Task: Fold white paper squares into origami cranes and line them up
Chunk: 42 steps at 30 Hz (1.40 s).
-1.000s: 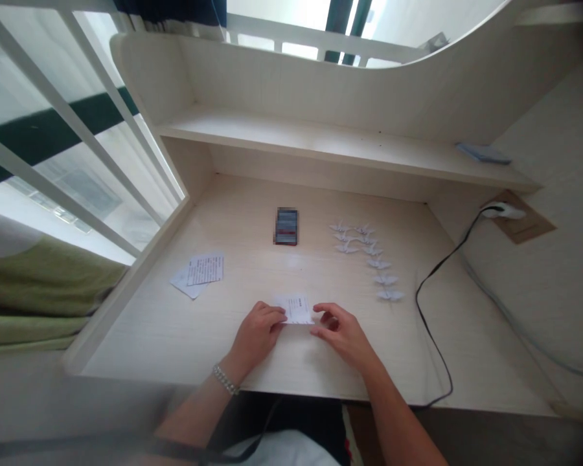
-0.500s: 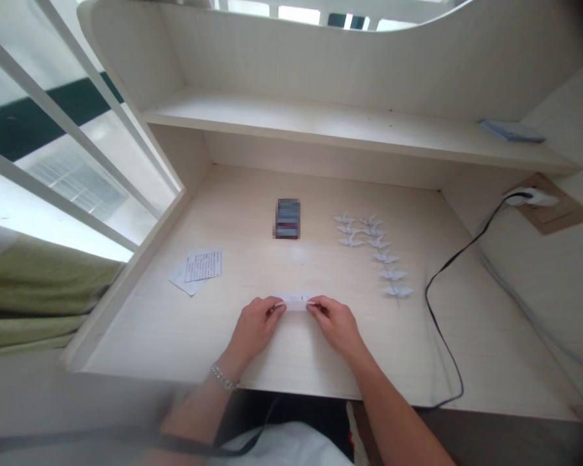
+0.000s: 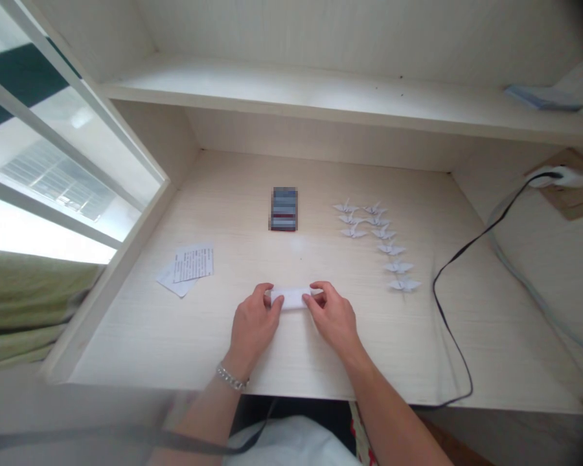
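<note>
A small sheet of white paper [image 3: 292, 298], folded into a narrow strip, lies between my hands near the front of the desk. My left hand [image 3: 258, 318] pinches its left end between thumb and fingers. Its right end is pinched by my right hand [image 3: 333, 316] in the same way. Beyond and to the right stand several white folded paper cranes [image 3: 391, 249], set out in two uneven columns. No print shows on the strip's upper face.
Two loose paper pieces [image 3: 193, 264], one printed, lie at the left. A blurred dark rectangular item [image 3: 284, 209] rests toward the back. A black cable [image 3: 437, 285] runs from the wall socket [image 3: 576, 184] down the right side. Above is a shelf [image 3: 282, 84] holding a bluish stack [image 3: 544, 98].
The paper's printed part, visible before, is now out of sight, and a plain white face shows. My fingers have shifted their hold at both ends. The camera view has tilted down and come closer.
</note>
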{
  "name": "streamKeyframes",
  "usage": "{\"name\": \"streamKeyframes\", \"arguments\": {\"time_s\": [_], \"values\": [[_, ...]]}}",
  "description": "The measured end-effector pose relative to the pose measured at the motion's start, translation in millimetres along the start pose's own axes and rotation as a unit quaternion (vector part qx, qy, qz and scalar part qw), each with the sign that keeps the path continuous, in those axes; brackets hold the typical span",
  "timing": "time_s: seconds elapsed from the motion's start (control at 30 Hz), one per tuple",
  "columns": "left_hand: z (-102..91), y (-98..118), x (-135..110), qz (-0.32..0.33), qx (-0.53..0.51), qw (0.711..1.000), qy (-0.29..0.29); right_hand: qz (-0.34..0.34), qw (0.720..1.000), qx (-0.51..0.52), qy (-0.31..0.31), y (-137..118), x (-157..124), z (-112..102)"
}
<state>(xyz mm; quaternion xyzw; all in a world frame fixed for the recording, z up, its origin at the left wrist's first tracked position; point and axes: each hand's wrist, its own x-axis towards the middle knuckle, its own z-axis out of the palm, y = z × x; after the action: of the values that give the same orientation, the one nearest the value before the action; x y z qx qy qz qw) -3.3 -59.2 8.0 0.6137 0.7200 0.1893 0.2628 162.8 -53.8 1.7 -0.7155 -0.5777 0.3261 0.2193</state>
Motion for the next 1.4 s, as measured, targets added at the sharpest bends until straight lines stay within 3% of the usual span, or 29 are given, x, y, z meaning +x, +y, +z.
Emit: {"name": "streamKeyframes", "arguments": {"time_s": [0.33,0.77,1.4], "values": [[-1.9,3.6,6.7,-0.021,0.026,0.999,-0.033,0.025,0.999,-0.03,0.008,-2.1,5.4,2.7],[2.1,2.1,13.1,-0.046,0.053,0.997,-0.026,0.043,0.995,-0.081,0.028,-7.3,9.9,2.3],[0.2,8.2,12.8,-0.061,0.11,0.992,-0.023,0.078,0.992,-0.099,-0.005,-13.6,11.0,-2.0]]}}
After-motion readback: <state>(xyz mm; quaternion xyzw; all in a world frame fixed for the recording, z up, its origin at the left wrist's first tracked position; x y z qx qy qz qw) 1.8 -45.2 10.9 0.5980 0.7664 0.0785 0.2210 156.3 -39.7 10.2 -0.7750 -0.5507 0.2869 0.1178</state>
